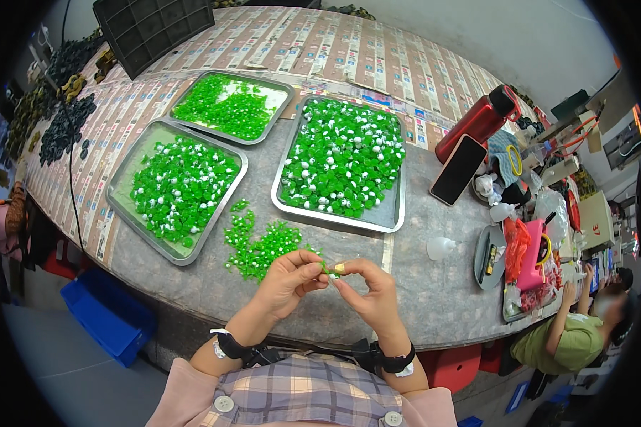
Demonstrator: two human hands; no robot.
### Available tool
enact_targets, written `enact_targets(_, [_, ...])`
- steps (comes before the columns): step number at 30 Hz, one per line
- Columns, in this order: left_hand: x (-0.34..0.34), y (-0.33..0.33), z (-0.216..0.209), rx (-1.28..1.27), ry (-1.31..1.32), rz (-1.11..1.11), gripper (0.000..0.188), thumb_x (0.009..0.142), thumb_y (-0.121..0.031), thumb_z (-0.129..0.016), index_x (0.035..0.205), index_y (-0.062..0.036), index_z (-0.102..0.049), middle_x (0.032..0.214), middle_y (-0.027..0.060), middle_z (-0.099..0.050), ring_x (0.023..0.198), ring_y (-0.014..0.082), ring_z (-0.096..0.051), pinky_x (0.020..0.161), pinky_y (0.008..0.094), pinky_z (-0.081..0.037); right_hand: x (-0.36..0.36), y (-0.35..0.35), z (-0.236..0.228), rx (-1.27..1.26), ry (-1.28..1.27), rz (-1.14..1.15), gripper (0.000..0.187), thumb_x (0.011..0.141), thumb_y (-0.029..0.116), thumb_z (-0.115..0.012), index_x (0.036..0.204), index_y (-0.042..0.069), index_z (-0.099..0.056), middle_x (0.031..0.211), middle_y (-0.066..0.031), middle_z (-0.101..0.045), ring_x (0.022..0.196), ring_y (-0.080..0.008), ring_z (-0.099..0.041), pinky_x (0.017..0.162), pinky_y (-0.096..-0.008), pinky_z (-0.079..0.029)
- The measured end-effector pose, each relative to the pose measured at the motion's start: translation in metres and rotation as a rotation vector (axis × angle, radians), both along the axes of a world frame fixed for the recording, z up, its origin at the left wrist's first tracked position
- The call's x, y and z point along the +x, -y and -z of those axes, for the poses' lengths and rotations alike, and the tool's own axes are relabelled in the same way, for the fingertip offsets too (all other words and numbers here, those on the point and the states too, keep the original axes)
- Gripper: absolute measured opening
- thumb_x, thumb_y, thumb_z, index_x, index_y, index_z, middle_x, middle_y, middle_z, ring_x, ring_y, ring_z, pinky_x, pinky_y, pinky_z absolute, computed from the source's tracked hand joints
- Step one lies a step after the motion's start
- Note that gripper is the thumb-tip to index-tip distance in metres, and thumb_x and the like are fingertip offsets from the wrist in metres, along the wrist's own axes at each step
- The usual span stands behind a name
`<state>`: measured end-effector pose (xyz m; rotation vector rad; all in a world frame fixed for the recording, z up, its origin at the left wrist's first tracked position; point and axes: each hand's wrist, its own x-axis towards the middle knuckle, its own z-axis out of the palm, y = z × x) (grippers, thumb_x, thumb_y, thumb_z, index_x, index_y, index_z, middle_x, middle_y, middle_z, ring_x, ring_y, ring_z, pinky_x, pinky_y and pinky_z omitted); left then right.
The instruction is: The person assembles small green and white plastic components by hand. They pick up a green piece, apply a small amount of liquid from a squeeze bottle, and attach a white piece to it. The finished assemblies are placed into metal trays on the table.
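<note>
Both my hands meet in front of me, just above the near part of the grey table cover. My left hand [292, 280] pinches a small green plastic piece [326, 270] between thumb and fingers. On the other side, my right hand [369, 292] grips at the same spot, with a small white bit [332, 276] showing between the fingertips; a yellowish wrap covers one finger. Beside my left hand lies a loose pile of small green pieces [260, 245]. Behind it stand a metal tray [281, 196] and another metal tray [121, 188], both heaped with green-and-white pieces.
A third tray [281, 96] of green pieces sits farther back. At the right are a red bottle [470, 122], a leaning phone [459, 169], a small white bottle [440, 248] and a grey dish [486, 274]. A blue bin [110, 313] stands lower left. Another person [559, 338] sits at far right.
</note>
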<state>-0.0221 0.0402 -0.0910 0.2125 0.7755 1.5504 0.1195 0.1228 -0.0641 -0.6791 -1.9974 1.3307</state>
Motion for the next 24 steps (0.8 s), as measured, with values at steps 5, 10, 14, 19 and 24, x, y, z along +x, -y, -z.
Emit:
enact_targets(5, [0.003, 0.0, 0.001, -0.012, -0.133, -0.048, 0.009, 0.077, -0.008, -0.057, 0.085, -0.0025, -0.055, 0.078, 0.0053, -0.058, 0.069, 0.0114, -0.058, 0.064, 0.0239, -0.05, -0.001, 0.002, 0.006, -0.345, -0.175, 0.035, 0.018, 0.07, 0.0, -0.063, 0.087, -0.001, -0.056, 0.083, -0.0066, -0.059, 0.077, -0.0123, -0.057, 0.07, -0.023, -0.045])
enact_targets(10, [0.006, 0.0, -0.001, -0.012, -0.219, -0.059, 0.009, 0.077, -0.006, -0.057, 0.084, -0.0011, -0.056, 0.077, 0.006, -0.059, 0.068, 0.0118, -0.058, 0.064, 0.0232, -0.049, -0.002, 0.002, 0.01, -0.393, -0.219, 0.028, 0.018, 0.07, 0.0, -0.063, 0.087, -0.001, -0.056, 0.084, -0.0072, -0.059, 0.078, -0.0128, -0.057, 0.071, -0.0233, -0.045])
enact_targets(14, [0.007, 0.002, -0.006, 0.001, -0.493, -0.07, 0.009, 0.077, -0.006, -0.057, 0.084, 0.0003, -0.057, 0.077, 0.0065, -0.059, 0.067, 0.0126, -0.057, 0.062, 0.0225, -0.048, 0.0, 0.002, 0.013, -0.356, -0.132, 0.002, 0.018, 0.071, 0.0, -0.062, 0.089, -0.001, -0.056, 0.083, -0.0068, -0.059, 0.079, -0.0126, -0.057, 0.071, -0.0226, -0.045])
enact_targets(19, [0.007, 0.002, -0.014, 0.042, -0.95, -0.081, 0.009, 0.074, -0.006, -0.06, 0.08, -0.0006, -0.059, 0.075, 0.0064, -0.06, 0.066, 0.0126, -0.057, 0.059, 0.0223, -0.046, 0.002, 0.0, 0.011, -0.708, -0.234, -0.027, 0.019, 0.073, 0.001, -0.06, 0.092, -0.002, -0.055, 0.082, -0.0068, -0.059, 0.078, -0.012, -0.057, 0.068, -0.0212, -0.045])
enact_targets(24, [0.002, 0.002, -0.022, 0.2, -1.352, -0.078, 0.009, 0.069, -0.006, -0.063, 0.076, -0.0026, -0.059, 0.073, 0.0077, -0.059, 0.065, 0.0168, -0.058, 0.056, 0.0249, -0.045, 0.008, -0.006, 0.01, -0.677, -0.15, -0.135, 0.021, 0.075, 0.003, -0.059, 0.096, -0.003, -0.055, 0.084, -0.0086, -0.06, 0.077, -0.0128, -0.058, 0.068, -0.0215, -0.046])
